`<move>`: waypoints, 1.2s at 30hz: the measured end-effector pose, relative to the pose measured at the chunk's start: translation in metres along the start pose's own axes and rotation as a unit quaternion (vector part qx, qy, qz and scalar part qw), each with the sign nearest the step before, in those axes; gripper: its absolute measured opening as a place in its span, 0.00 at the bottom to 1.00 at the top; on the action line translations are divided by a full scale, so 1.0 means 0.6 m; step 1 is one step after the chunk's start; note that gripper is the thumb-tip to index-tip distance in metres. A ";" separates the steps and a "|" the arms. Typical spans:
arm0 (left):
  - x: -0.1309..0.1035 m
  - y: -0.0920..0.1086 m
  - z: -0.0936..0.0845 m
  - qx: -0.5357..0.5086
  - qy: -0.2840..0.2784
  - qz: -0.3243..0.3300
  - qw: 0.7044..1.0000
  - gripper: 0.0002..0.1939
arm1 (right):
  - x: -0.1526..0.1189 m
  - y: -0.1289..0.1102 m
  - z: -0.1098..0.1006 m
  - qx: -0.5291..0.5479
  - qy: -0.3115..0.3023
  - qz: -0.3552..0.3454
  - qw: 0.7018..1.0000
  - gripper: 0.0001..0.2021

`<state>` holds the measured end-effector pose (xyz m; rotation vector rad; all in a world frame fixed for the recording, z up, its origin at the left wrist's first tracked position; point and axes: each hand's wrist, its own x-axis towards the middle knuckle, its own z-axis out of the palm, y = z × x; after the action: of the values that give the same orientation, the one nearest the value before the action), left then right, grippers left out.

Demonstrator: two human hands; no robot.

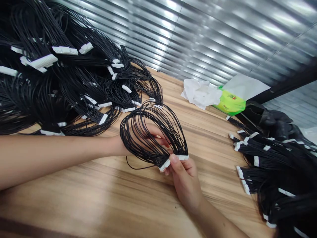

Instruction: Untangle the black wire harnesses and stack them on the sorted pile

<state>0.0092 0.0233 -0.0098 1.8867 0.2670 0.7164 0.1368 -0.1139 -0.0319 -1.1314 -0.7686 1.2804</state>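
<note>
A wire harness (153,129) of thin black wires is bent into a loop above the table, its white connectors (164,165) side by side at the near end. My right hand (185,181) is closed, thumb on top, pinching the connectors. Behind and partly inside the loop is my left hand (155,130), its fingers curled around the wires near the connectors. The black wires hide part of that hand. One loose wire (138,168) curves out below the loop on the left.
A large heap of similar black harnesses (74,79) covers the table's back left. More harnesses (272,165) lie along the right. A green tissue pack (230,101) and crumpled white tissue (198,92) sit at the back, before a corrugated metal wall (198,36). The table (111,205) is wood-grained.
</note>
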 end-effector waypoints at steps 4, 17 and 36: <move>-0.002 0.000 -0.001 -0.072 -0.058 -0.024 0.995 0.10 | 0.000 0.000 0.000 -0.001 -0.003 0.003 1.000 0.16; 0.003 -0.005 -0.001 -0.007 0.033 0.013 0.999 0.07 | 0.003 -0.011 0.008 -0.047 0.015 0.002 0.999 0.18; -0.019 -0.013 0.018 -0.124 -0.002 -0.081 0.989 0.10 | 0.003 -0.010 0.010 -0.034 0.022 -0.011 0.999 0.16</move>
<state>0.0074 0.0129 -0.0235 1.6105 0.3108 0.6049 0.1334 -0.1105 -0.0246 -1.1992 -0.7955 1.2143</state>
